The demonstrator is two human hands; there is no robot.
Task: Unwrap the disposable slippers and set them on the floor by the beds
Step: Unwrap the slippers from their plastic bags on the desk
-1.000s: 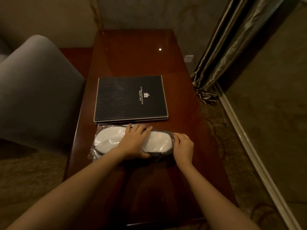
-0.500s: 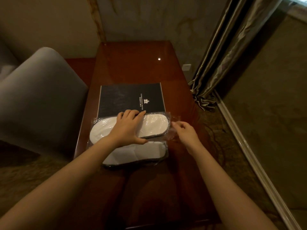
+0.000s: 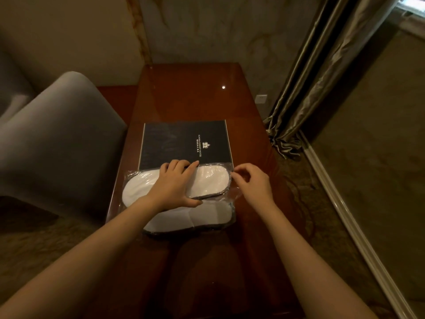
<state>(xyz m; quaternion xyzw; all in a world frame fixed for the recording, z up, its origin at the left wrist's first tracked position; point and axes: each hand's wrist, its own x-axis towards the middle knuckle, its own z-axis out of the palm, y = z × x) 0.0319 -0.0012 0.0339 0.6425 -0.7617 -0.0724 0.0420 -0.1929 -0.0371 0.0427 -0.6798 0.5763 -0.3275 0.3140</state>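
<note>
Two packs of white disposable slippers lie on the wooden desk. The upper pack, in clear plastic wrap, overlaps the near edge of a black folder. The lower pack lies flat in front of it. My left hand grips the middle of the upper pack, thumb under its near edge. My right hand pinches the loose plastic wrap at that pack's right end. Part of the upper slipper is hidden under my left hand.
A black hotel folder lies behind the slippers. A grey upholstered chair stands at the desk's left. Curtains hang at the right, above a carpeted floor with a pale baseboard.
The upper pack was lifted off the lower one and shifted back onto the folder's edge. My right hand moved from the pack's end to pinch the wrap there.
</note>
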